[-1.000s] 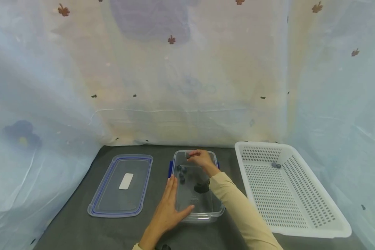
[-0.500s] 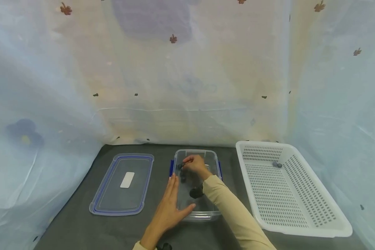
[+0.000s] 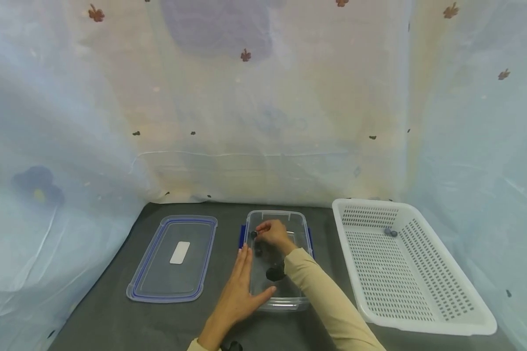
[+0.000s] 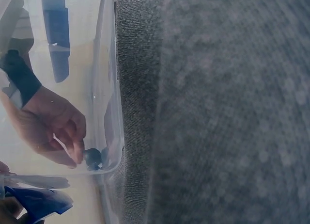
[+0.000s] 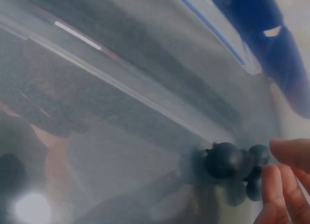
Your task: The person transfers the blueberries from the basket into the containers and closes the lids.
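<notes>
A clear container point(image 3: 285, 292) with blue side clips stands in the middle. My right hand point(image 3: 273, 233) reaches into its far left part, thumb and fingertips close together at a blueberry point(image 3: 254, 234). In the right wrist view, several blueberries point(image 5: 223, 160) cluster right at those fingertips; whether one is pinched is not clear. The left wrist view shows a berry point(image 4: 92, 158) beside the fingertips through the clear wall. My left hand point(image 3: 234, 297) lies along the container's near left side, fingers straight and thumb spread out toward its front.
On the left lies a clear lid point(image 3: 175, 261) with a blue seal and a white label. A white perforated basket point(image 3: 388, 273) stands on the right, with blueberries point(image 3: 390, 232) in its far part. Blue clips point(image 5: 264, 44) stick out from the container's sides.
My right hand has moved left and nearer from the container's far wall, where it held a blueberry, down to the cluster. Over the last half second it barely moves. The left hand stays put.
</notes>
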Demonstrator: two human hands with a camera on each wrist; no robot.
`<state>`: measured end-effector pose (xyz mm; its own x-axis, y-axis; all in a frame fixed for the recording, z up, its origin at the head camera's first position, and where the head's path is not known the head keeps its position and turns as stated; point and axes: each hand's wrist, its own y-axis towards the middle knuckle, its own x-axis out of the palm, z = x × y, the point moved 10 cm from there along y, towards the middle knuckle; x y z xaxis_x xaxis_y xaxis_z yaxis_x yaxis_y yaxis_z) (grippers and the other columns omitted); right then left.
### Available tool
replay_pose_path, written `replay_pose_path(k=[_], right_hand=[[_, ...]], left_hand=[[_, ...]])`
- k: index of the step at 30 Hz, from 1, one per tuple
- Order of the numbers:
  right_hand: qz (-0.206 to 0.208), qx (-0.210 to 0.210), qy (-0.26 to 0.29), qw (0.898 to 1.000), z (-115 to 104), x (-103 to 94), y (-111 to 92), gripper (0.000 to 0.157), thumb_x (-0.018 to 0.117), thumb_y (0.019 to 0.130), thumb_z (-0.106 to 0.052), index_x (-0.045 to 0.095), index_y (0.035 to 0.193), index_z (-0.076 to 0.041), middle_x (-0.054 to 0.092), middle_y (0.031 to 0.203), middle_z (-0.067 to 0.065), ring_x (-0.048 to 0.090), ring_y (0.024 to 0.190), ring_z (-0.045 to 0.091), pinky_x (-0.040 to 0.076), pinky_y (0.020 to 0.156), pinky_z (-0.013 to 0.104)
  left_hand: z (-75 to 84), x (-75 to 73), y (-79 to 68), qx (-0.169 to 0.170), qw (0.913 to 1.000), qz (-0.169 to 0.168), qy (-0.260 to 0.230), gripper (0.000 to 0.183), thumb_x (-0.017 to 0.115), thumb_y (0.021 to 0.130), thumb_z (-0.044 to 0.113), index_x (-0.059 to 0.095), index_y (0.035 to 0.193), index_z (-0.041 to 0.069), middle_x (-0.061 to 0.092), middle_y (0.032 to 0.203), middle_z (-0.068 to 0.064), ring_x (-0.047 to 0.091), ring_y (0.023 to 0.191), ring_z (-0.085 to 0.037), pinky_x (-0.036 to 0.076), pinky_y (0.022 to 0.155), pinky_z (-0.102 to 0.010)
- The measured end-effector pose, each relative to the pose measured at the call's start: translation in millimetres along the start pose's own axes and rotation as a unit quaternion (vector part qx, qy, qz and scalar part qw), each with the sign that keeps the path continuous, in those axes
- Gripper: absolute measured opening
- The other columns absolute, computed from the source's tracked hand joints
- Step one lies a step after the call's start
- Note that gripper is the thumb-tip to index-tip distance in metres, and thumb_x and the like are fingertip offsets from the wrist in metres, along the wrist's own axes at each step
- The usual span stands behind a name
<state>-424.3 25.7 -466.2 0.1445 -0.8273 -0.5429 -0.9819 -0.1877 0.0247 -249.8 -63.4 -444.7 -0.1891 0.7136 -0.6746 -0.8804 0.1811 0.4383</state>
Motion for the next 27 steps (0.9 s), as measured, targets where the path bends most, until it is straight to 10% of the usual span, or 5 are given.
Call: replay_pose_path(k=[20, 27], right_hand=[[-0.057, -0.002, 0.174, 0.983, -35.9, -46.7, -17.9, 0.033, 0.072, 0.088, -0.012, 0.065, 0.116, 0.002, 0.069, 0.105, 0.009, 0.064, 0.098, 0.023, 0.046, 0.092, 0.053], [-0.027, -0.022, 0.193, 0.981, -49.4, -92.0, -26.8, 0.033, 0.067, 0.092, -0.016, 0.063, 0.119, 0.001, 0.068, 0.109, 0.01, 0.061, 0.106, 0.031, 0.047, 0.086, 0.04]], left_hand=[[-2.0, 0.6, -1.1, -0.005, 1.0, -0.007, -0.003, 0.105, 0.068, 0.082, 0.058, 0.021, 0.151, -0.006, 0.011, 0.16, -0.017, 0.015, 0.143, -0.04, 0.029, 0.106, -0.057], [-1.6, 0.7, -1.1, -0.007, 0.9999, -0.009, 0.002, 0.105, 0.068, 0.082, 0.059, 0.021, 0.15, -0.007, 0.012, 0.16, -0.017, 0.015, 0.142, -0.04, 0.029, 0.106, -0.056]])
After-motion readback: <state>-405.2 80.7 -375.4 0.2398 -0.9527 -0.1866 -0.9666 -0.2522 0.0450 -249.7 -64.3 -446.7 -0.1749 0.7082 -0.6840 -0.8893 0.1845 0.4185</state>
